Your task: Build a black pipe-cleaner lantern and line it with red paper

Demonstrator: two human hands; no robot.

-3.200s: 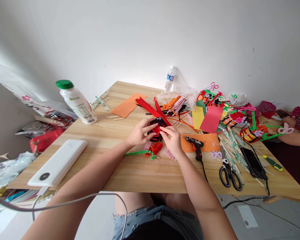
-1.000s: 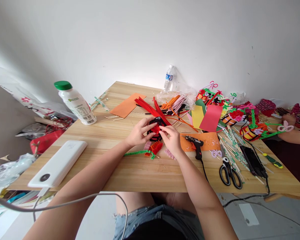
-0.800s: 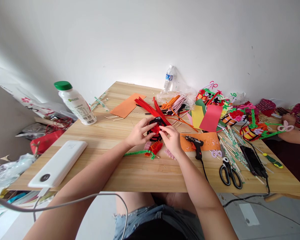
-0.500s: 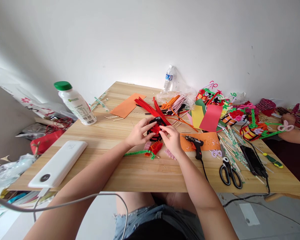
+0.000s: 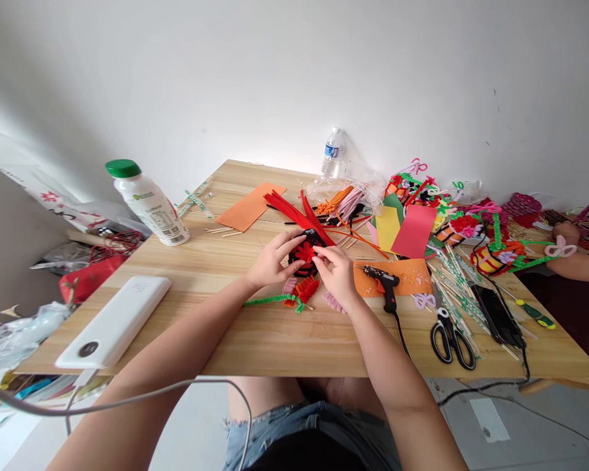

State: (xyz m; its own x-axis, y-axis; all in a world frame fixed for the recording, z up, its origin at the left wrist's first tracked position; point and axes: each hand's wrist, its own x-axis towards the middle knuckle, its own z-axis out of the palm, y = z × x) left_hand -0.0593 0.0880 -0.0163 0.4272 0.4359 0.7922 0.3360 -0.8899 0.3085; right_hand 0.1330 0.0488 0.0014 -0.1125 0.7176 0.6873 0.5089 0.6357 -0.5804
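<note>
Both my hands meet over a small red and black pipe-cleaner piece (image 5: 304,254) at the middle of the wooden table (image 5: 255,340). My left hand (image 5: 273,261) curls around its left side, fingers closed on it. My right hand (image 5: 338,273) pinches its red centre from the right. Just in front of my hands lie a green pipe-cleaner stem (image 5: 267,300) with an orange coiled flower (image 5: 306,288) and small pink coils (image 5: 332,302). Long red pipe cleaners (image 5: 289,210) fan out behind the piece.
A black glue gun (image 5: 385,285) rests on orange paper to the right, then black scissors (image 5: 450,340) and a dark phone (image 5: 497,318). A green-capped white bottle (image 5: 147,201) and white power bank (image 5: 112,322) sit left. Another person's arm (image 5: 576,267) lies far right among finished crafts.
My fingers shift slightly on the red and black piece; its red centre shows a little more. The other person's hand at far right has moved a little.
</note>
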